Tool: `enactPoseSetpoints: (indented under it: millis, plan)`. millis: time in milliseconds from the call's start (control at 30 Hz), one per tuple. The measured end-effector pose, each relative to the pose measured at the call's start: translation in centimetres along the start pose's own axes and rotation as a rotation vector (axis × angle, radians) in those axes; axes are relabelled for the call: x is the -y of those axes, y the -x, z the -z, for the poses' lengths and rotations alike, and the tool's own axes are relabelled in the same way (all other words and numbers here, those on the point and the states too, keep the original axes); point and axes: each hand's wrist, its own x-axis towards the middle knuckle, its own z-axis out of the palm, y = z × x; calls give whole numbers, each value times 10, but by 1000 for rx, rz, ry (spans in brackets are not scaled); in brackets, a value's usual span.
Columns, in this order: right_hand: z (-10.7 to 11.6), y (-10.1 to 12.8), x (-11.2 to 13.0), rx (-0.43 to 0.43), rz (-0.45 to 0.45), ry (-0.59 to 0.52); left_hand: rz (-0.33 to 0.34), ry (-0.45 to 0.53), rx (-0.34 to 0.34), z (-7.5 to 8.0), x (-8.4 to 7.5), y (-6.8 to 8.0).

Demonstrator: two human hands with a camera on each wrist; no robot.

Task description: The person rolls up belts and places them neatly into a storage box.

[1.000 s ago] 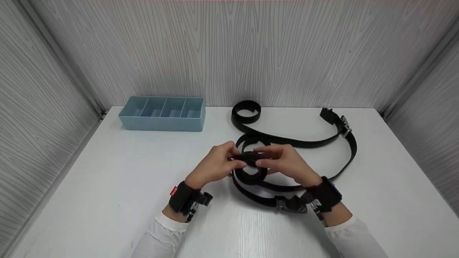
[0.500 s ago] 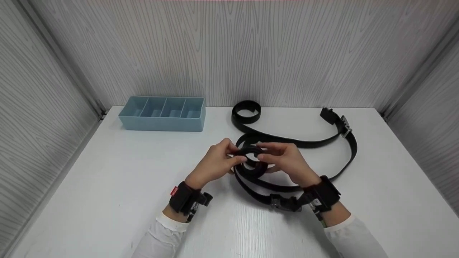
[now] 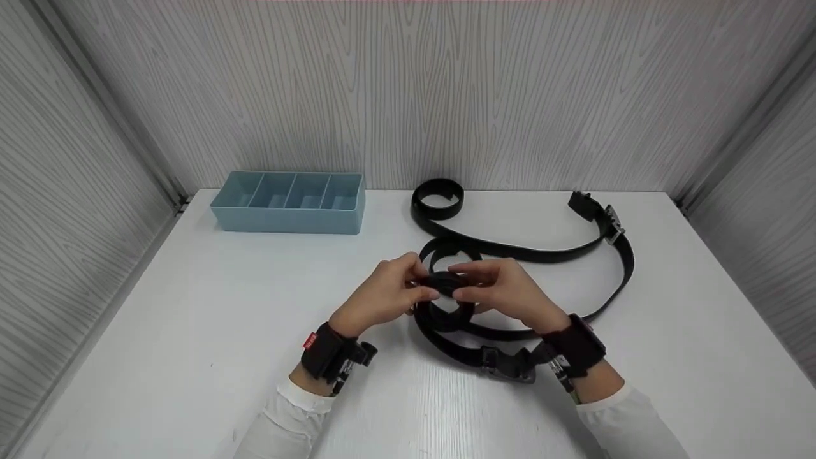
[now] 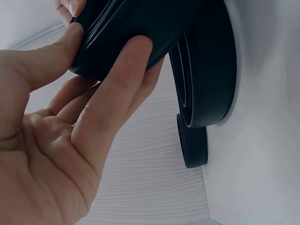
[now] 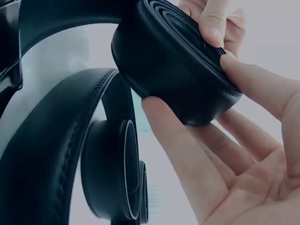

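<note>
Back wall: pale grey, patterned like wood grain, with 2 matching side walls.
Table: white, its far edge along the foot of the back wall.
Held coil: black, wound in several layers, between the 2 hands near the middle of the table.
Left hand: thumb and fingers clamped on the left side of the held coil, thumb at the layered edge, index finger on the smooth outer face.
Right hand: fingers clamped on the opposite side, thumb at the edge, index fingertip against the outer face.
Middle coil: black, more loosely wound, just beyond the held coil.
Far coil: black, near the back wall, joined to the far strap curving rightward.
Right buckle: metal, toward the table's far right corner.
Near buckle: metal, on the person's side of the held coil.
Blue tray: 4 compartments in 1 row, back left, well apart from the coils.
Wristbands: 2, black, beside white sleeves.
</note>
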Motion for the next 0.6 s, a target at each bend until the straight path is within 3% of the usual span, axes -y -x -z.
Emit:
enactPoseSetpoints:
  millis: [333, 600]
  plan:
    - [-1, -2, -3, -113, -33, -201, 45, 98, -60, 1, 1, -1]
    - [-1, -2, -3, -53, -14, -83, 13, 27, -31, 1, 1, 0]
